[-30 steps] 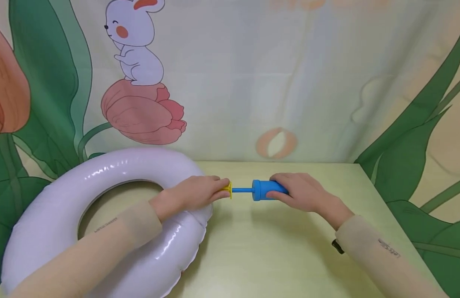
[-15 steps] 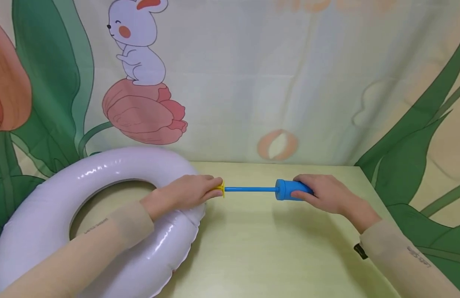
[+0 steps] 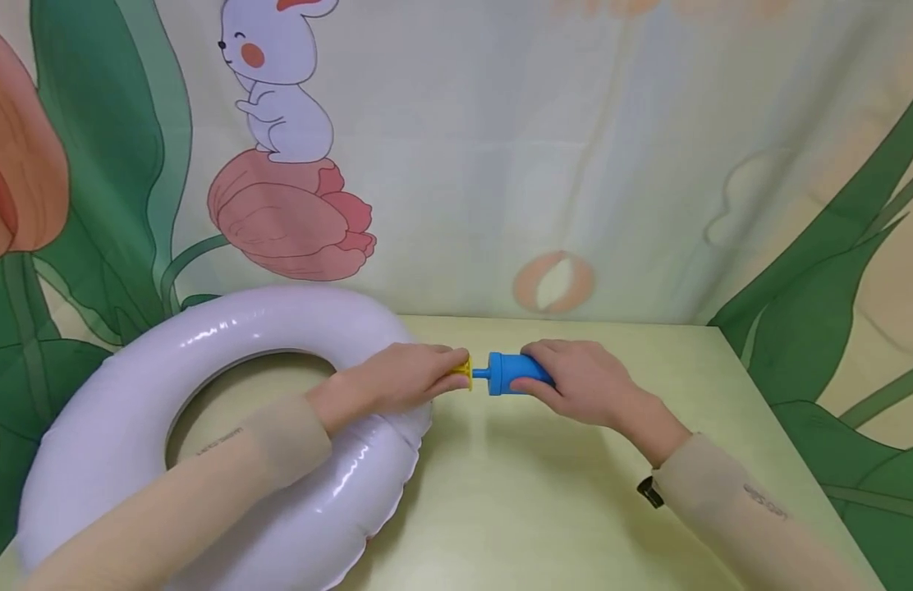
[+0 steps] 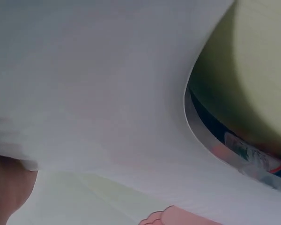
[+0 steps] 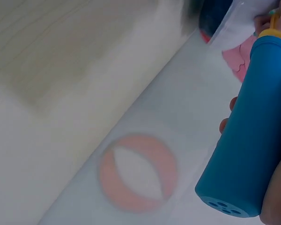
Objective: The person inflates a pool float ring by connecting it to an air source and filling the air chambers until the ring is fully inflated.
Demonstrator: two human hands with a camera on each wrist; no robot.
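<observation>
A blue hand air pump (image 3: 510, 373) is held level above the table between the two hands. Its yellow handle (image 3: 467, 372) is gripped by my left hand (image 3: 405, 377). My right hand (image 3: 593, 382) wraps round the blue barrel, which the right wrist view shows from its far end, with small holes in the end face (image 5: 225, 207). Only a short length of blue rod (image 3: 481, 373) shows between handle and barrel. Under my left forearm lies a large, puffed-up white swim ring (image 3: 279, 318), which fills most of the left wrist view.
The pale yellow-green table (image 3: 545, 509) carries the ring on its left side. Behind it hangs a printed cloth (image 3: 442, 205) with a rabbit and tulips. Through the ring's hole the left wrist view shows a dark printed patch (image 4: 253, 152).
The right hand first drew the barrel rightward, baring a long stretch of rod, then brought it back left, close to the yellow handle. The left hand shifted only slightly, keeping its hold.
</observation>
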